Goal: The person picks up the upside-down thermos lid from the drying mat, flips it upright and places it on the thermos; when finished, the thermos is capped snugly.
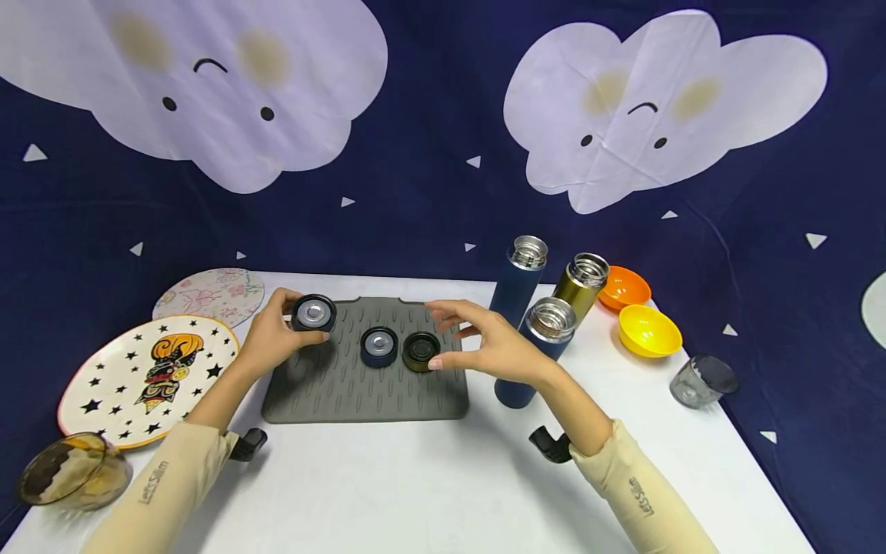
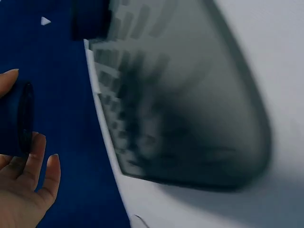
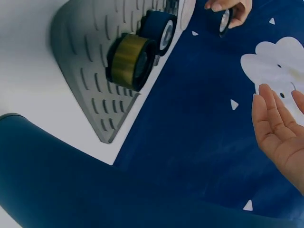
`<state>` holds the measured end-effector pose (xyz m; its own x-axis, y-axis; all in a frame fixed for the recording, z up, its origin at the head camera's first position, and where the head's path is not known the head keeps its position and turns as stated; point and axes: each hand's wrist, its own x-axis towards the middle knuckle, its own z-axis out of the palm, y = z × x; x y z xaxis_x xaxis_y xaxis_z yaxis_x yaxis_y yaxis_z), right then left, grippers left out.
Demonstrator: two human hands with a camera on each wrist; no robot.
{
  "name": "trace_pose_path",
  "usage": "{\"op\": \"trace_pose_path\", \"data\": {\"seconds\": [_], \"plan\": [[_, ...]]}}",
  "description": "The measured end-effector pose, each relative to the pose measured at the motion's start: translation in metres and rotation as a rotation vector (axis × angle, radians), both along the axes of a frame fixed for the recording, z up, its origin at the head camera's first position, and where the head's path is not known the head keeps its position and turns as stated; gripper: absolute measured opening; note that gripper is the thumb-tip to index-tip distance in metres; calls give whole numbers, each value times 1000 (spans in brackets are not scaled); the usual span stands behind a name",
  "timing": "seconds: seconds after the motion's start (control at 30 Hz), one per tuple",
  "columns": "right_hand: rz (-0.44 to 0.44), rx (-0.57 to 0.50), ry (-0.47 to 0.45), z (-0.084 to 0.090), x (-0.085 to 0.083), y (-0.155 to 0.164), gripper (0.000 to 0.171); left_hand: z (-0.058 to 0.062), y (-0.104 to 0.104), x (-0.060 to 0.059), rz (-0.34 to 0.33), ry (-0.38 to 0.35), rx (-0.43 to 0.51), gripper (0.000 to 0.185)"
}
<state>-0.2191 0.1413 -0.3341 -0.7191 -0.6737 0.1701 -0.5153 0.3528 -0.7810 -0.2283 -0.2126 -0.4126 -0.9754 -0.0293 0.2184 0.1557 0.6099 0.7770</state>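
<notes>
In the head view, clamping a round dark lid (image 1: 314, 313) with a shiny silvery disc in the left grip (image 1: 274, 332), over the far left part of a gray mat (image 1: 332, 394) textured with raised oblong ridges; spreading the right grip (image 1: 500, 345) apart, beside the olive-gold lid (image 1: 421, 352). Seeing that lid and a squat navy lid (image 1: 378, 348) lying near each other on the mat, on a white counter (image 1: 367, 488). To the right, viewing two slim navy bottles (image 1: 511, 296) and a gold bottle (image 1: 576, 290) with bare metal mouths, plus a glossy orange bowl (image 1: 623, 302), a yellow bowl (image 1: 647, 348) and a smoky glass tumbler (image 1: 690, 385). To the left, finding a plate (image 1: 86, 381) printed with black stars and a colorful figure, and an amber-tinted glass (image 1: 111, 478). Reading "Let'sSlim" on both cream sleeves (image 1: 155, 485). In the left wrist view, holding the dark lid by its smooth, cylindrical side, above the blurred mat. In the right wrist view, extending the right grip's fingers apart, well away from the olive-gold lid, catching a metallic sheen on its band; showing a smooth blue curved surface (image 3: 71, 180) in the foreground.
</notes>
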Motion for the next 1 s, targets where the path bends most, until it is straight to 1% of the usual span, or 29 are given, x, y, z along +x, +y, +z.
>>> {"op": "trace_pose_path", "data": {"seconds": [0.2, 0.47, 0.67, 0.83, 1.0], "plan": [[-17, -17, 22, 12, 3, 1, 73, 21, 20, -7, -68, 35, 84, 66], [-15, -62, 93, 34, 9, 4, 71, 50, 47, -13, -137, 76, 137, 65], [-39, -75, 133, 56, 11, 15, 69, 68, 71, -21, -202, 57, 192, 68], [-86, -110, 145, 73, 8, 25, 67, 78, 93, -28, -206, 65, 211, 72], [-180, -149, 136, 83, -2, 39, 62, 86, 110, -37, -206, 97, 216, 70]]}}
